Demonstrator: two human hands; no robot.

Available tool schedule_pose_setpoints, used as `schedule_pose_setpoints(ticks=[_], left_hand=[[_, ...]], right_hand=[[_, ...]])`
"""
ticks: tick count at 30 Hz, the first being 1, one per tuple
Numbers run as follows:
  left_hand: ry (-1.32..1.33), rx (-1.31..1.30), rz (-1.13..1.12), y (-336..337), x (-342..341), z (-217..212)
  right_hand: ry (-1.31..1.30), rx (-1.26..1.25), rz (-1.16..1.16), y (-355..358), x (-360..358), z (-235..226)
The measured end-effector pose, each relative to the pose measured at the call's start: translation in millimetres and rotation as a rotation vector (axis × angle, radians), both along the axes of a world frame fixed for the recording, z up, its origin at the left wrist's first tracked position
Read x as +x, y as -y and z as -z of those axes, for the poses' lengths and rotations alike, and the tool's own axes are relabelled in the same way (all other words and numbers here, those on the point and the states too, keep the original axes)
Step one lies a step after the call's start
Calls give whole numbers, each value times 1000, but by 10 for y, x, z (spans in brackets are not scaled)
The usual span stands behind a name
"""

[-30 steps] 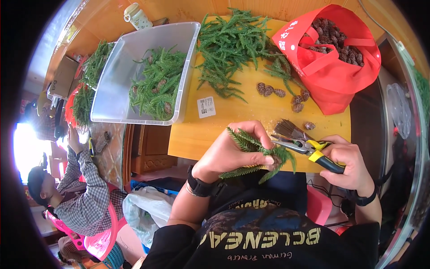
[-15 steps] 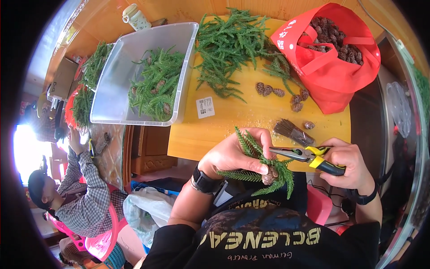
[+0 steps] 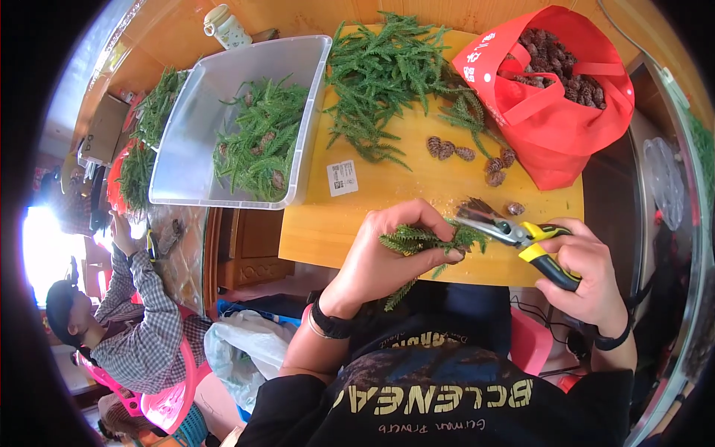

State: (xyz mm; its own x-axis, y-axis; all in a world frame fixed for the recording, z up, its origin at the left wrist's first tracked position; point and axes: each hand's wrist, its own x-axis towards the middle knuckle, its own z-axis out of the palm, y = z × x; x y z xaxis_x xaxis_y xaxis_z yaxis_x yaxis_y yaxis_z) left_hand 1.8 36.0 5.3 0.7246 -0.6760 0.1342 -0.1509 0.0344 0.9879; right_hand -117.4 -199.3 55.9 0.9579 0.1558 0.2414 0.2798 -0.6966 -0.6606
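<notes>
My left hand [image 3: 376, 257] is closed around a green pine sprig [image 3: 410, 240], pinching it between thumb and fingers above the table's near edge. The fingers hide the sprig's middle. In my right hand [image 3: 588, 279] are yellow-and-black pliers [image 3: 550, 261], gripped by the handles. Their metal jaws point left and reach the sprig's right end; whether they touch it I cannot tell. Just beyond the jaws lies a bundle of thin dark brown stems [image 3: 477, 207], with a single pine cone [image 3: 515, 209] beside it.
A clear plastic box [image 3: 223, 203] with sprigs and cones stands left on the table [image 3: 313, 242]. Loose sprigs [image 3: 383, 74] lie behind; several pine cones [image 3: 445, 150] and a white label [image 3: 342, 178] lie mid-table. A red bag [image 3: 547, 141] holds cones. Another person [image 3: 149, 328] sits left.
My left hand has moved up and turned, taking the sprig away from my shirt; the pine cone on it no longer shows plainly. The pliers have swung slightly, jaws higher.
</notes>
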Motion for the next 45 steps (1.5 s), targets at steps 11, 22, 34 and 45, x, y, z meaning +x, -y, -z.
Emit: schedule_pose_setpoints(ticks=[11, 22, 34, 45], left_hand=[[-69, 64, 20, 1, -19, -100], [-57, 75, 10, -7, -14, -72], [-164, 32, 20, -30, -25, -124], [-227, 20, 66, -29, -30, -182]], right_hand=[[-145, 64, 10, 31, -81, 37], [144, -205, 60, -81, -74, -49], [-41, 26, 32, 70, -79, 29], [-93, 56, 7, 40, -74, 30]])
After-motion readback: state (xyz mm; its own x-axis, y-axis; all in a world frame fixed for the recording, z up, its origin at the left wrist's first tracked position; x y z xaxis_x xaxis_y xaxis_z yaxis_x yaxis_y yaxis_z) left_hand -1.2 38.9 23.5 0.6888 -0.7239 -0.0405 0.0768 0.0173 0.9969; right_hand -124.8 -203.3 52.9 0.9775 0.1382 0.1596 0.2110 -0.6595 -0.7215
